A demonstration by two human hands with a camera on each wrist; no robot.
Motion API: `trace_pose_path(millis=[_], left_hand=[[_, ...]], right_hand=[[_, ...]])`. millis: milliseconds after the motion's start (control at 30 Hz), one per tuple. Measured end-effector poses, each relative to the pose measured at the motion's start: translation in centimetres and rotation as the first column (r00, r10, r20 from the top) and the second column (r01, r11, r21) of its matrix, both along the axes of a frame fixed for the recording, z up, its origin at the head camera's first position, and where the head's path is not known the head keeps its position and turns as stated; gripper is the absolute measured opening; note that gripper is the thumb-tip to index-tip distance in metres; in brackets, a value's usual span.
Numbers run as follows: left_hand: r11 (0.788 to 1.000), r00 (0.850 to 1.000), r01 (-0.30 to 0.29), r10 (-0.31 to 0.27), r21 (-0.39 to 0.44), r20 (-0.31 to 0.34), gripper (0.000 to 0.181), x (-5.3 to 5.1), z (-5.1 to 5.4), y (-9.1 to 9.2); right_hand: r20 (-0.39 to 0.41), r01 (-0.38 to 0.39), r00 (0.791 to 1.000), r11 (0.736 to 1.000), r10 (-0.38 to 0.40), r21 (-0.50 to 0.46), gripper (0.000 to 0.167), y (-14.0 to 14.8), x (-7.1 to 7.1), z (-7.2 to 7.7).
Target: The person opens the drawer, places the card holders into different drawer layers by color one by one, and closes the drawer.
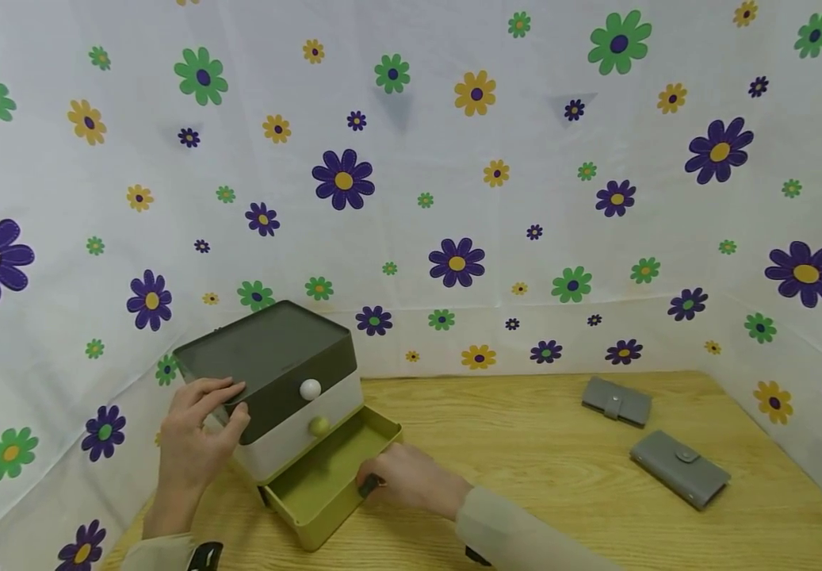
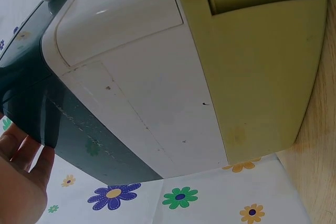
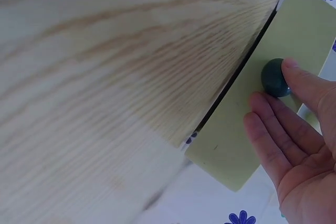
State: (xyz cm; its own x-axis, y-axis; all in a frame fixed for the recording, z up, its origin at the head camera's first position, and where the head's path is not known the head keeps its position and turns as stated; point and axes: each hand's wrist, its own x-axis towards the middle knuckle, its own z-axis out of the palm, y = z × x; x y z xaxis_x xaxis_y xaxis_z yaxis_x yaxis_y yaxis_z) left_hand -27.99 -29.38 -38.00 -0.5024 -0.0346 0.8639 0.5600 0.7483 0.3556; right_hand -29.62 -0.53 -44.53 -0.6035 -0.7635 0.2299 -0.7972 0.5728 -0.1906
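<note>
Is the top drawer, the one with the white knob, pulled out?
No, the dark green top drawer sits flush above the white one; the olive-green bottom drawer is pulled out.

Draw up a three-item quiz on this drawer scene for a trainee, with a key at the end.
1. Multiple choice: which drawer of the drawer unit is pulled out?
a) top
b) middle
c) bottom

2. True or false: the left hand is holding the round white knob.

3. Fill in the blank: the right hand holds a dark ____.

Key:
1. c, the yellow-green drawer.
2. False; that hand touches the dark top section at its corner.
3. Knob.
</note>
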Motion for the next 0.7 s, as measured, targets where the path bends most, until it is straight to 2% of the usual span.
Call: trace_pose_path(millis=[267,700], left_hand=[[1.000,1.000,-0.004,0.004,0.001,0.004,0.028,-0.1,0.0,0.0],[1.000,1.000,-0.007,0.007,-0.010,0.003,0.028,-0.1,-0.1,-0.1]], right_hand=[[0.012,-0.028,1.000,1.000,0.028,-0.015,0.021,1.2,0.5,0.0],[-0.005,-0.011,1.000,1.000,0.011,-0.005,0.021,1.8,0.9,-0.3]])
